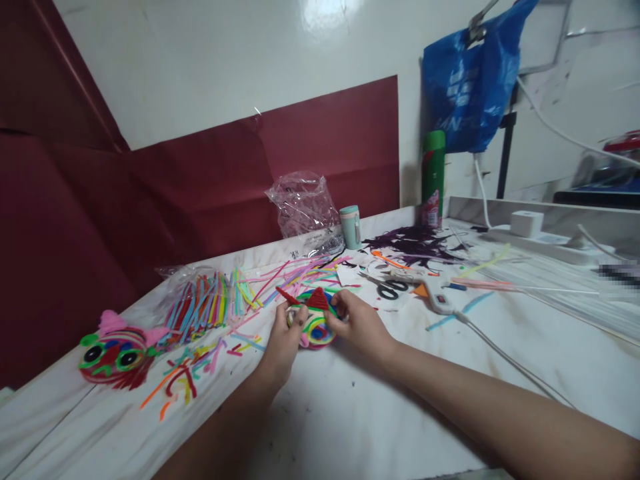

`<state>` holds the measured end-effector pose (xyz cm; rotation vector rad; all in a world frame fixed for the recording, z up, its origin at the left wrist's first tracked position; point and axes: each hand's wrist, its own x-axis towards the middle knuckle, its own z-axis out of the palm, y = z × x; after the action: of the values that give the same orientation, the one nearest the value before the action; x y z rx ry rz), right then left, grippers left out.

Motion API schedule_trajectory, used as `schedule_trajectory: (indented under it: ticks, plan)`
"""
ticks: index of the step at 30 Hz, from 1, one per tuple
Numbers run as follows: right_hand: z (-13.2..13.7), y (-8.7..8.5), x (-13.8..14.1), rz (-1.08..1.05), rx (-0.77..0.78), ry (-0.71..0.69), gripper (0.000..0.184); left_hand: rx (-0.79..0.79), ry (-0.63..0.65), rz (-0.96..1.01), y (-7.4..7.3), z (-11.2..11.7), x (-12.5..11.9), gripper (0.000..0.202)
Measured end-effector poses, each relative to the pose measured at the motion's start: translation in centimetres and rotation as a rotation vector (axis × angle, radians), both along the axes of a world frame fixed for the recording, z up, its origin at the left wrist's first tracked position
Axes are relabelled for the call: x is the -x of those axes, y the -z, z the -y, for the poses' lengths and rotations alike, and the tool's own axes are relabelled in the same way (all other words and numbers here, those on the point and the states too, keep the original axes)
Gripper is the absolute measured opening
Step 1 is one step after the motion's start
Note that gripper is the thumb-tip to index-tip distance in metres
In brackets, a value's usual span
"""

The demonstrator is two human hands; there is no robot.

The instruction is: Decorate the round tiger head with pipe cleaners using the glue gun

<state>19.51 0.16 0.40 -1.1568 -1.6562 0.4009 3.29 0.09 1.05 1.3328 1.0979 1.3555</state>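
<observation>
Between my two hands is a round craft piece (319,335) of coiled colourful pipe cleaners, with red pointed parts standing up on top. My left hand (286,333) grips its left side, thumb over the front. My right hand (361,325) pinches the right edge, its fingertips partly hidden behind the piece. Part of the front is covered by my fingers. A similar pipe-cleaner animal face (117,353) with pink ears, black eyes and green rims lies at the left. Cut pipe-cleaner bits (193,373) are scattered between it and my left hand.
A clear bag of pipe cleaners (197,307) lies behind the bits. Scissors (393,288) and a corded glue gun (440,303) lie to the right, near dark purple strands (415,241). A mint cup (351,228), a green spray can (433,180) and a power strip (550,241) stand farther back.
</observation>
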Motion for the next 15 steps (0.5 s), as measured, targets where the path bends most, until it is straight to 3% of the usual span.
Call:
schedule_trajectory:
  ticks: [15]
  plan:
    - [0.18, -0.28, -0.02, -0.051, 0.028, 0.008, 0.015, -0.019, -0.02, -0.023, -0.46, 0.51, -0.42, 0.051]
